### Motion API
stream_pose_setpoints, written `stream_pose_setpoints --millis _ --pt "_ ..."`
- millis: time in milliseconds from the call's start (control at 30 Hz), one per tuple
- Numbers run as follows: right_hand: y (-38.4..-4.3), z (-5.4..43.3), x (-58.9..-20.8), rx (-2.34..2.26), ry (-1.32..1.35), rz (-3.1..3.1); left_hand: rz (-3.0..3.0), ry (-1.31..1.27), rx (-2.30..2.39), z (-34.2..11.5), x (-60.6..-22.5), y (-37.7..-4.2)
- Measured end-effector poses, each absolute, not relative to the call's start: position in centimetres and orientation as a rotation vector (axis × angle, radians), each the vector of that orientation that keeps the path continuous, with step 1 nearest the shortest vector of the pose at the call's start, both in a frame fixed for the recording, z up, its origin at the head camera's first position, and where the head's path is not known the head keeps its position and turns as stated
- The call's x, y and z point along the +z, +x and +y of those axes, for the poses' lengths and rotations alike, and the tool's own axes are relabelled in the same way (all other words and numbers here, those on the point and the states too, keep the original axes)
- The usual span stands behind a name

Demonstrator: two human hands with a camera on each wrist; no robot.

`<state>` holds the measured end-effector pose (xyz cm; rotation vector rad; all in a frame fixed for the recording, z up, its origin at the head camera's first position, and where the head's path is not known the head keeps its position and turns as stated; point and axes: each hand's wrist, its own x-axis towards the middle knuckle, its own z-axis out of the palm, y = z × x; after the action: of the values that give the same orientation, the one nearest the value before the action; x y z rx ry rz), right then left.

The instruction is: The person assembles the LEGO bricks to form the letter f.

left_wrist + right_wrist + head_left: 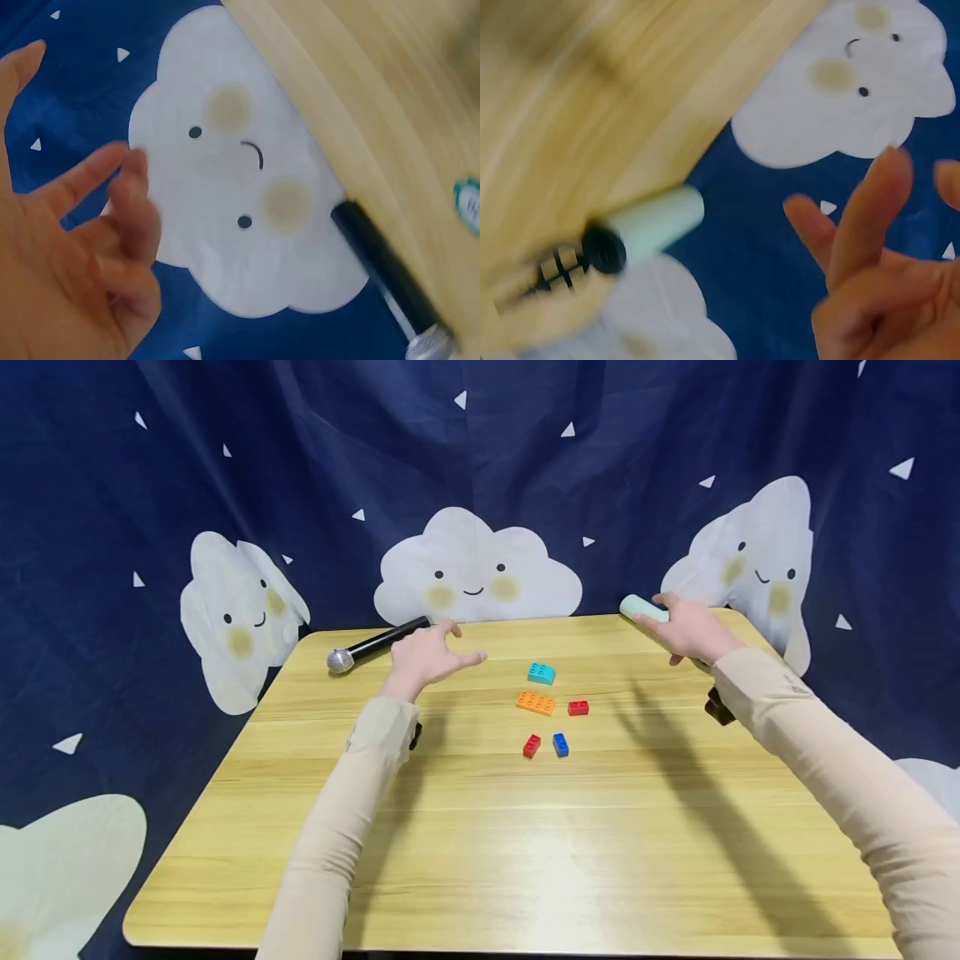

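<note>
Backdrop: dark blue cloth [322,460] with small white triangles and smiling white clouds [476,564], hanging behind and beside a pale wood-grain counter [247,827].
Pale green cylinder: it lies at the far right edge of the counter [637,607], partly covered by a hand in the head view; the right wrist view shows a black end and a dark, grid-like piece [562,270] beyond it, both blurred.
Right hand: it reaches over the cylinder [692,628], fingers parted and loosely bent, gripping nothing; the wrist view shows space between fingers and cylinder.
Microphone: black handle, silvery mesh head, lying slantwise near the far left edge [378,643], its head toward the left and nearer the front.
Left hand: beside the microphone's handle end [423,658], thumb spread well away from the bent fingers, with nothing in its hold.
Toy bricks: five lie apart between the two arms; a teal one [541,674] farthest back, an orange one [536,703] just in front, a red one [578,708] to its right, then another red [532,746] and a blue [561,745] side by side nearest the front.
Sleeves: beige on both arms [322,852], casting long shadows across the wood.
</note>
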<state>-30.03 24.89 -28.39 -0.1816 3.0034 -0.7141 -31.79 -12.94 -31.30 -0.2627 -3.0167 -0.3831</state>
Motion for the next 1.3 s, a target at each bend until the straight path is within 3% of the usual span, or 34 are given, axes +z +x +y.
stream_pose_setpoints --millis 200,667,1300 --pt "-28.9 25.0 -30.4 -1.063 -0.2 2.543 -3.112 -0.551 -0.824 -12.7 -33.6 -31.1" --pt "-25.7 20.4 -37.6 -1.154 -0.226 2.138 -3.234 -0.976 -1.273 -9.3 -39.0 -29.1" --pt "-25.4 16.7 -40.0 -1.281 -0.058 1.983 -3.347 -1.003 -1.455 -6.6 -41.7 -29.2"
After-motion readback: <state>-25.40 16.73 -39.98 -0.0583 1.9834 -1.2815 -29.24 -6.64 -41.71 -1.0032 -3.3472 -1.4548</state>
